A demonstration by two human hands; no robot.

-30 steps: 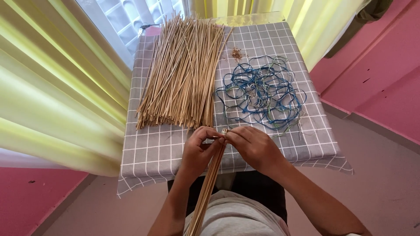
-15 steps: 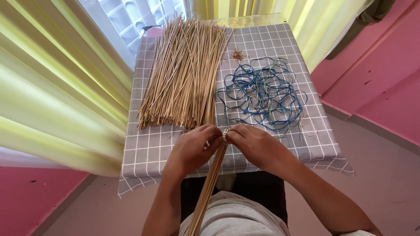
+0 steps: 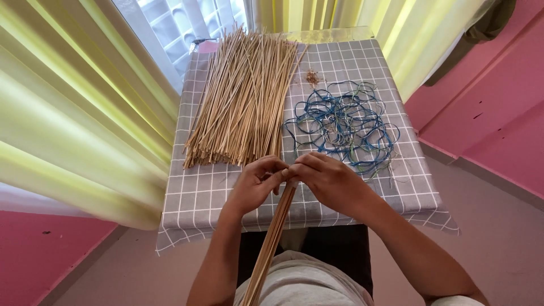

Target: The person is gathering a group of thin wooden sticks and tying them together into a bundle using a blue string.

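Thin tan sticks make a small bundle (image 3: 272,238) that both hands hold at its top end. The left hand (image 3: 256,184) is curled shut around the sticks. The right hand (image 3: 331,181) pinches the same end, fingertips meeting the left ones. I cannot tell if a band is on it yet. The bundle slants down toward the person's lap. Just past the left hand lies a big pile of loose sticks (image 3: 243,102), so lots look left to do. Past the right hand sits a heap of blue bands (image 3: 345,124) on the grey checked cloth (image 3: 198,198).
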